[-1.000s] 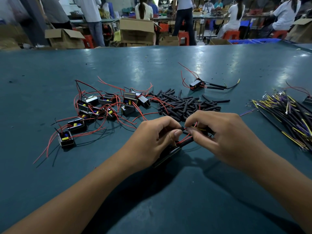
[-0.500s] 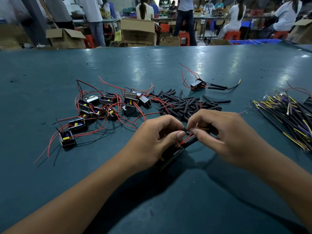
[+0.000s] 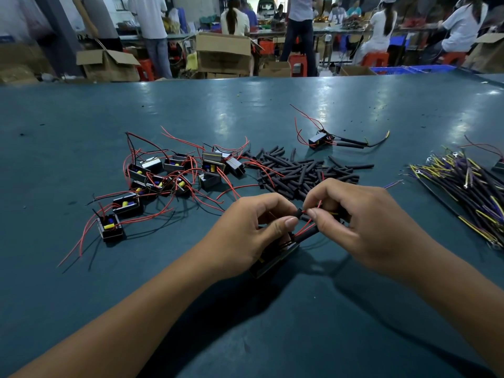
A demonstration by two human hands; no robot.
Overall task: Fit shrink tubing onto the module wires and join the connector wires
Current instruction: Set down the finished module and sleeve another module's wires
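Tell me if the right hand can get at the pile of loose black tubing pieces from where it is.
Probably yes. The pile of tubing pieces lies just beyond the right hand with nothing between them, but that hand is pinching a red wire and would have to let go.

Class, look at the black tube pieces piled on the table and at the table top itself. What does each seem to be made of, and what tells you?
Black tube pieces: probably soft matte plastic or rubber, since they show a dull, glare-free surface and some lie slightly bent. Table top: a smooth teal coating, perhaps paint or vinyl; blurred light reflections suggest a semi-gloss finish. What lies beneath cannot be told.
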